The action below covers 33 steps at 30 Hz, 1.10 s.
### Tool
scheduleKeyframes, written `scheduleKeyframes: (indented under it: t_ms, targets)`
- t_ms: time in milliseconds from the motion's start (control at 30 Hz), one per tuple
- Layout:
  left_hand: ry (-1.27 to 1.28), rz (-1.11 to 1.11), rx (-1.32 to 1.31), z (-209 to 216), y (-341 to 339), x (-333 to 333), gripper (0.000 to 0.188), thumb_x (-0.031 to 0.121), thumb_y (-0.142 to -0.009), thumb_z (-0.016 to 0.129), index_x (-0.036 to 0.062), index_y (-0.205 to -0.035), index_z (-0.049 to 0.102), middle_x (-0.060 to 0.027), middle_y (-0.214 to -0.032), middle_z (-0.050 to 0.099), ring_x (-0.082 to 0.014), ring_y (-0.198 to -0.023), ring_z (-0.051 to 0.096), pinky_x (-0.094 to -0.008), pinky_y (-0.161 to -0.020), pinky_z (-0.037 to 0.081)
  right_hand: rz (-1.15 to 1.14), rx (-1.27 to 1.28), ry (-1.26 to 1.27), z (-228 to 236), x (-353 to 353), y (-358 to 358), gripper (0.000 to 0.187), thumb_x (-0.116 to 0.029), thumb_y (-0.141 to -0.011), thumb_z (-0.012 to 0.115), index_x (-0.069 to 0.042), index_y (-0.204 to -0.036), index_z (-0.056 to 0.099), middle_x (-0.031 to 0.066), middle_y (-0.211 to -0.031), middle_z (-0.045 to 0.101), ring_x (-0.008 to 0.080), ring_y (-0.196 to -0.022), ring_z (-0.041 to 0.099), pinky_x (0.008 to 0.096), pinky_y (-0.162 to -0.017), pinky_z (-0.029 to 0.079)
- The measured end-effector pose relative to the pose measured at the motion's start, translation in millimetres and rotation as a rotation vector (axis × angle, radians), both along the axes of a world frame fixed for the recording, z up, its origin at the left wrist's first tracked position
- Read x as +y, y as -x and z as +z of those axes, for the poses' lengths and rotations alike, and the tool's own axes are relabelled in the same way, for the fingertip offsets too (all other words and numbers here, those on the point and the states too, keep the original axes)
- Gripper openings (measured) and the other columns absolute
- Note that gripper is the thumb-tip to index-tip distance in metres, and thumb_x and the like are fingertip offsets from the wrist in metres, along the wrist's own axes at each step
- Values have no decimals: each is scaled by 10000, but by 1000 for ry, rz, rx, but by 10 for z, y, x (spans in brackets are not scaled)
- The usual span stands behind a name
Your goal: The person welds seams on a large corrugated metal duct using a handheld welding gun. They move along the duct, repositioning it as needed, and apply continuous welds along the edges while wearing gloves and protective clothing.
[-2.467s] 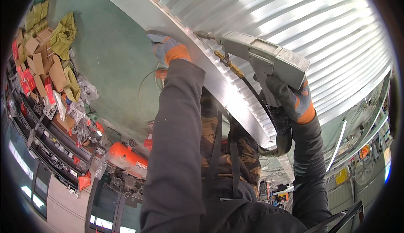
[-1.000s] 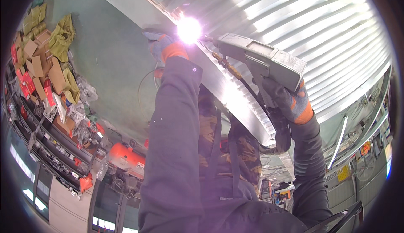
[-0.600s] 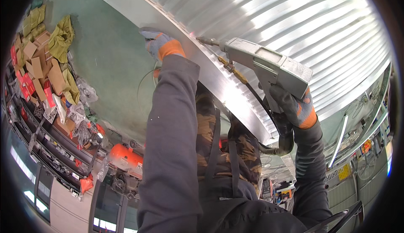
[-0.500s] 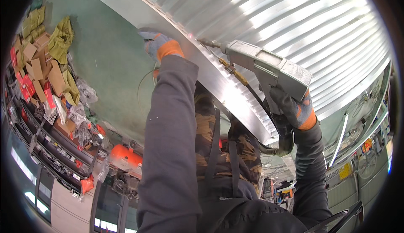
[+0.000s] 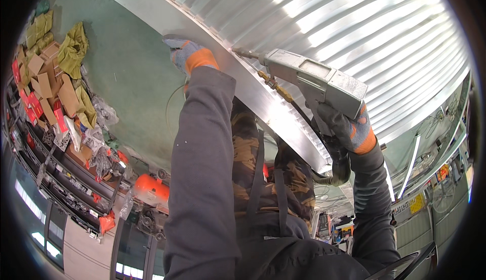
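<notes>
My right hand, in a grey and orange work glove, grips the handle of a silver handheld welding gun. The gun's narrow nozzle points up and left, its tip at the seam where ribbed sheet metal meets a flat edge strip. A thin tube with brass fittings runs beneath the nozzle, and a black hose trails from the handle. At the outer edge of the large ribbed metal panel, my left hand, gloved alike, appears closed over the strip; its fingertips are partly hidden.
Cardboard boxes and yellow-green sacks are heaped on the green floor at the left, beside a long dark rack. An orange tank stands lower left. My legs are under the panel's near edge.
The gun and my right hand have shifted slightly left and up along the seam. The small pink glow ahead of the nozzle tip is gone. My left hand has shifted slightly left.
</notes>
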<state>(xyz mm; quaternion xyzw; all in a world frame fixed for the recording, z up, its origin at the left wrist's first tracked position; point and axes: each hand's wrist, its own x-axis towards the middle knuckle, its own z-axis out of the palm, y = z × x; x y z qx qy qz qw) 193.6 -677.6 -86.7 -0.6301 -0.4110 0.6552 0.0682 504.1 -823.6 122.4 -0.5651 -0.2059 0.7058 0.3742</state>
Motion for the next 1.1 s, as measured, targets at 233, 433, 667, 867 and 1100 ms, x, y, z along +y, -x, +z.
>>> scheduleKeyframes:
  t_ms: [233,433,667,867,1100]
  targets:
    - [8,177,-177,56,-24,-34,218,190,-807,661,137,-1015,696,-27,-1008,684,-167,-927,632,-354,-811,478,-56,37,78,-51,-59,3,387,-113,-885,655,12,-1232,541,121,-1120,628,171,-990,613,261,-813,516]
    - [20,338,-311,142,10,-35,197,181,-797,678,164,-988,722,-7,-990,699,-159,-926,637,-347,-803,474,-40,56,73,13,44,13,388,-155,-877,671,14,-1208,559,104,-1069,639,142,-924,619,245,-758,520]
    - [74,312,-262,497,-294,54,233,296,-855,621,160,-1013,728,-30,-1065,699,-206,-1022,645,-337,-841,473,-143,137,156,-118,-153,-11,407,-148,-880,668,14,-1231,541,95,-1071,626,126,-912,610,223,-717,514]
    - [38,241,-246,629,-374,72,223,156,-821,664,183,-1036,719,19,-1027,700,-167,-1008,629,-323,-857,451,-183,268,168,-87,-176,-54,426,-95,-865,668,20,-1249,523,115,-1124,615,140,-954,613,240,-767,527]
    - [88,559,-296,707,-419,165,227,230,-877,607,136,-1058,706,-17,-1033,691,-204,-930,654,-326,-756,494,-89,134,96,-79,-251,-89,443,-91,-865,669,4,-1269,515,120,-1145,616,156,-988,615,252,-803,520]
